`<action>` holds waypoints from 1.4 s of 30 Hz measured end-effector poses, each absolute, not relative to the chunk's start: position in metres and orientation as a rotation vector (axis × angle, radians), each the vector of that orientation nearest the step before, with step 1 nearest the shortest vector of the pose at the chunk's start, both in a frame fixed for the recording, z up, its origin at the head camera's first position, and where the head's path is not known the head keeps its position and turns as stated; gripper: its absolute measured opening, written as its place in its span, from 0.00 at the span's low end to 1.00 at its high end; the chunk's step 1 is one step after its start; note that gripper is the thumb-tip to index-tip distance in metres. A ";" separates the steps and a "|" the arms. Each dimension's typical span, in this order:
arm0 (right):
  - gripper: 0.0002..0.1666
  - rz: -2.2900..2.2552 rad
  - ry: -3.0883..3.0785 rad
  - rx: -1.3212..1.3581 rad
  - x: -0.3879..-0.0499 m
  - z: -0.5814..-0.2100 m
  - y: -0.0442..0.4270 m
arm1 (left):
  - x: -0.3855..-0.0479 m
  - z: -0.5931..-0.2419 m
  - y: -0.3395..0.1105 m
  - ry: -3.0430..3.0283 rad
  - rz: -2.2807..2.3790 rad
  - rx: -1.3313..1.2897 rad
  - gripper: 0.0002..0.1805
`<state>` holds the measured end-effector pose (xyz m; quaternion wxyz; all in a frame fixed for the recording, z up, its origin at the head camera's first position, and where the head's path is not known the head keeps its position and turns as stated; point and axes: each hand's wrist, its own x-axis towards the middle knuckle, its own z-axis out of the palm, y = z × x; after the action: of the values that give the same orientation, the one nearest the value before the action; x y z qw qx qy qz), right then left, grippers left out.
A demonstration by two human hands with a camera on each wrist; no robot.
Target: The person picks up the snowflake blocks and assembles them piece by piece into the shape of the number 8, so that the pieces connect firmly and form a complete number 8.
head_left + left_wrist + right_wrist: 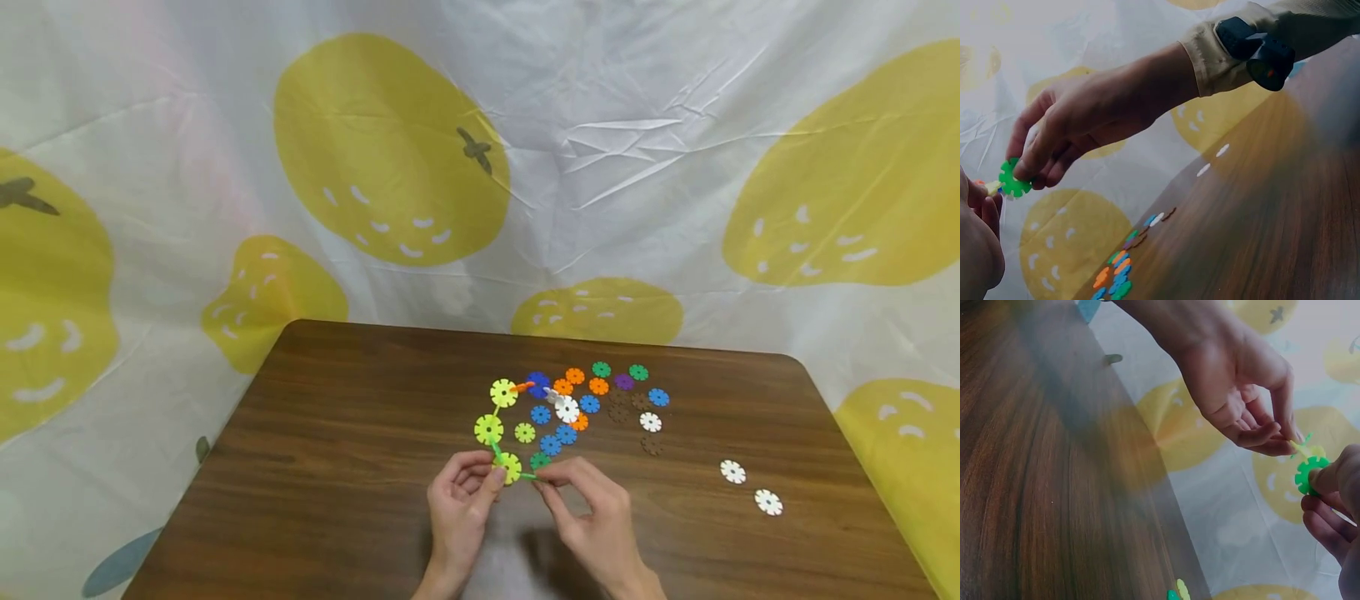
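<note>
1. In the head view, both forearms rose from the bottom edge of the frame; the left hand [463, 500] stood at lower centre, and the right hand [600, 510] just to its right, their fingertips turned inward, near each other.
2. The left hand pinched a yellow disc [514, 467] between thumb and fingers; in the right wrist view its arm slanted from the top edge toward the right, the other fingers curled.
3. The right hand grasped a green disc [1011, 182] by thumb and fingertip; in the left wrist view its arm slanted down from the upper right, the sleeve [1207, 69] at the wrist.
4. The chain of discs [496, 434] curved up from the left hand through the centre of the head frame; it ended at a white disc [573, 414].
5. Loose discs [566, 434] lay on the table [345, 433], right of centre; two white ones sat farther right.
</note>
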<state>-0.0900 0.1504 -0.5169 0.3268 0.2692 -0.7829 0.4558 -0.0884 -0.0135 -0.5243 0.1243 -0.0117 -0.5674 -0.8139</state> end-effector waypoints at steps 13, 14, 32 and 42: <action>0.13 1.040 -1.911 0.744 -0.093 -0.516 0.142 | -0.087 -0.524 -0.012 -1.667 -2.222 -0.155 0.10; 0.13 1.039 -1.900 0.750 -0.093 -0.516 0.142 | -0.087 -0.524 -0.012 -1.675 -2.195 -0.169 0.10; 0.09 1.087 -2.001 0.746 -0.099 -0.527 0.133 | -0.092 -0.525 -0.024 -1.670 -2.093 -0.153 0.07; 0.21 1.017 -2.543 0.335 -0.152 -0.576 0.144 | -0.099 -0.522 -0.038 -1.552 -2.105 -0.130 0.10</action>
<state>-0.1517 0.1445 -0.5761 0.1902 0.1193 -0.9048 0.3618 -0.0992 -0.0379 -0.5221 0.2585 -0.0480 -0.5725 -0.7766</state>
